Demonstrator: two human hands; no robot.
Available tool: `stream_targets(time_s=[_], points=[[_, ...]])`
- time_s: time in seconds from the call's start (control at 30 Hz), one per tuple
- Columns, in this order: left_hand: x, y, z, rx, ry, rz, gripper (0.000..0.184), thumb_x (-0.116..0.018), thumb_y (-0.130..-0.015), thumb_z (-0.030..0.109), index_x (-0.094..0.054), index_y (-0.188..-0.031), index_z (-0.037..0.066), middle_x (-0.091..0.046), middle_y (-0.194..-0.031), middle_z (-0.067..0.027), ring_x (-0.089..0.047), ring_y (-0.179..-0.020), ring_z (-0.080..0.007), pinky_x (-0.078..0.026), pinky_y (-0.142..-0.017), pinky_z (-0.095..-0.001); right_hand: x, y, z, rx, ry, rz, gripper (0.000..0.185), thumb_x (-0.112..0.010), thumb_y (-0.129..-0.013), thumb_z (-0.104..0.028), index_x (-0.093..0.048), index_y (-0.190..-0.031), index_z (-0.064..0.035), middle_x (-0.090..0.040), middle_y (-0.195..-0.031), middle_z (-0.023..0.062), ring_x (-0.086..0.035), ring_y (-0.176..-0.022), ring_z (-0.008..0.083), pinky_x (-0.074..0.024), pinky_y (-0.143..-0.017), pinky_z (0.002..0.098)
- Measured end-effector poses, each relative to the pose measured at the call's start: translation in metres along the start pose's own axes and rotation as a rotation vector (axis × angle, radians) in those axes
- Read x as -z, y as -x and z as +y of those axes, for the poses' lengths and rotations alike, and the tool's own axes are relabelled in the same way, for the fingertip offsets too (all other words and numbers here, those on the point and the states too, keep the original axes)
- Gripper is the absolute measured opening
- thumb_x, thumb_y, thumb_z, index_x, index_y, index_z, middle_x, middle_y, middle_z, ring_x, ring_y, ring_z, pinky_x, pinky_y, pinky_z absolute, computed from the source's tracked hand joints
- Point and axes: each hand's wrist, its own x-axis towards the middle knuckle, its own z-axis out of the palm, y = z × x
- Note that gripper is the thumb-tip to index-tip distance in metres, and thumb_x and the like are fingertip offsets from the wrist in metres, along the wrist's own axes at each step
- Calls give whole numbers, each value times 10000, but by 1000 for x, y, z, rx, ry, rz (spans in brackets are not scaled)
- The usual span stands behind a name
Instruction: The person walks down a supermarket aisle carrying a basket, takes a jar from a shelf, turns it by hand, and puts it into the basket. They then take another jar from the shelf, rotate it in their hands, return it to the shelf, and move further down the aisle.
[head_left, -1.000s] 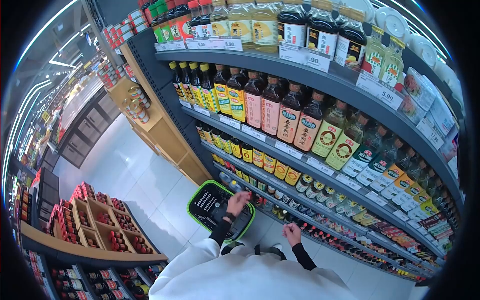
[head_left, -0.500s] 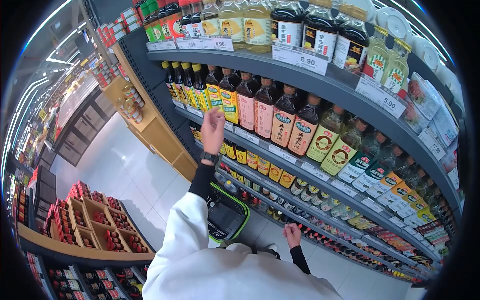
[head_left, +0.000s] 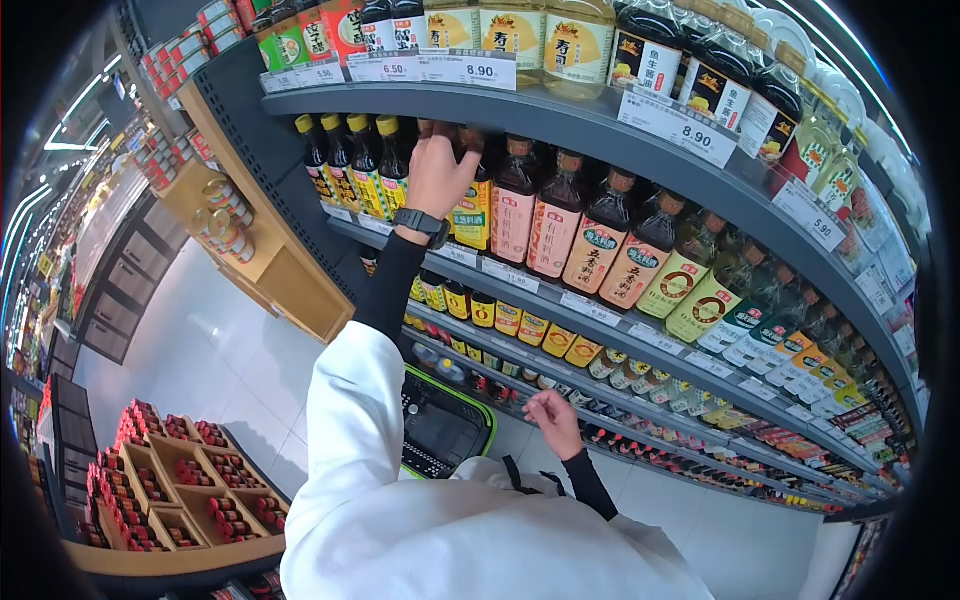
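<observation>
My left hand (head_left: 443,172), with a dark watch on the wrist, reaches to the second shelf. Its fingers curl round the top of a yellow-labelled cooking wine bottle (head_left: 471,218); the fingertips are partly hidden by bottle necks. To its left stand dark bottles with yellow caps (head_left: 392,165). Pink-labelled cooking wine bottles (head_left: 514,205) stand to its right. Lower down, my right hand (head_left: 556,424) hangs before the lower shelves, fingers loosely curled with nothing in them.
A black shopping basket with a green rim (head_left: 491,432) is below, between my arms. The upper shelf edge (head_left: 560,118) juts out just above my left hand. A wooden display (head_left: 175,490) of red-topped jars stands at lower left.
My left hand has moved up and in, from in front of the bottles to their necks. My right hand has shifted up and left. The view has turned slightly.
</observation>
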Motion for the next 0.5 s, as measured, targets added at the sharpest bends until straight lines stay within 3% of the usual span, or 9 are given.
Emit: stream_targets(time_s=[0.13,0.33,0.43,0.5], points=[[-4,-8,-1,83,68,-51,308,-629,-775,187,-525,-930,-57,-603,-682,-197,-589,-652,-399,-473,-601,-430,-5,4,-4,-28,-2,0,101,-510,-905,-109,-512,-911,-9,-600,-835,60,-576,-743,101,-476,-683,234],[-19,-8,-4,8,77,43,359,-646,-765,188,-497,-1016,-23,-612,-867,-245,-583,-818,-426,-482,-696,-436,5,26,0,-64,-42,42,112,-518,-904,-117,-523,-910,-6,-607,-834,59,-589,-747,101,-486,-690,239],[-28,-11,-8,-75,129,137,371,-667,-766,234,-521,-1010,-5,-622,-845,-213,-602,-803,-392,-483,-678,-408,13,37,3,-90,-57,43,120,-515,-908,-124,-522,-915,-4,-604,-844,61,-587,-751,104,-487,-699,243],[-30,-11,-7,-24,108,128,384,-679,-751,220,-519,-1017,-6,-622,-866,-217,-596,-836,-395,-482,-701,-410,19,43,4,-109,-53,40,124,-514,-910,-127,-521,-918,-4,-601,-848,60,-586,-753,104,-488,-702,244]])
